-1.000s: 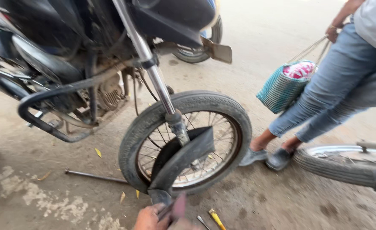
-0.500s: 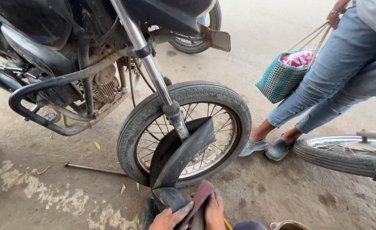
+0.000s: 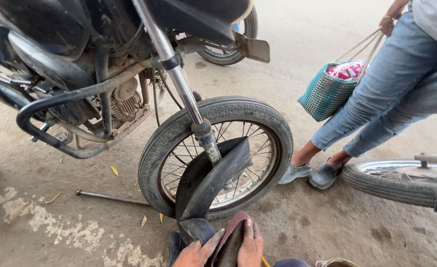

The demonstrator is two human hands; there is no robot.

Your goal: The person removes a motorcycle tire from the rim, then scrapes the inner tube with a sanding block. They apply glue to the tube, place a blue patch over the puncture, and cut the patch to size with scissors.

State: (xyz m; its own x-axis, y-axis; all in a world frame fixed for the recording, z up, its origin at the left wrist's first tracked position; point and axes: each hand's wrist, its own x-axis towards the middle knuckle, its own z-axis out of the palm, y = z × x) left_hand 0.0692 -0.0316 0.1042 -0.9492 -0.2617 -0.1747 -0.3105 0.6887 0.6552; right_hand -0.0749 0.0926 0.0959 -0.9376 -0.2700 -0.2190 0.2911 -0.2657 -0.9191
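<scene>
A motorcycle's front wheel [image 3: 218,113] stands on the ground with a black inner tube [image 3: 213,180] looped out of it beside the fork [image 3: 198,123]. At the bottom edge my left hand [image 3: 194,254] grips the lower end of the tube. My right hand [image 3: 251,244] presses its fingers on a reddish-brown rubber strip [image 3: 231,237] that lies against that end of the tube. Both hands are cut off by the frame edge.
A thin metal rod [image 3: 112,199] lies on the dirt left of the wheel. A person in jeans [image 3: 377,99] with a woven bag [image 3: 327,91] stands at the right. Another wheel [image 3: 396,180] lies at the right edge. The engine and crash bar [image 3: 55,141] are on the left.
The view has shifted and drawn closer to the wheel. My hands have come up into view at the bottom, now both on the tube end and the reddish strip.
</scene>
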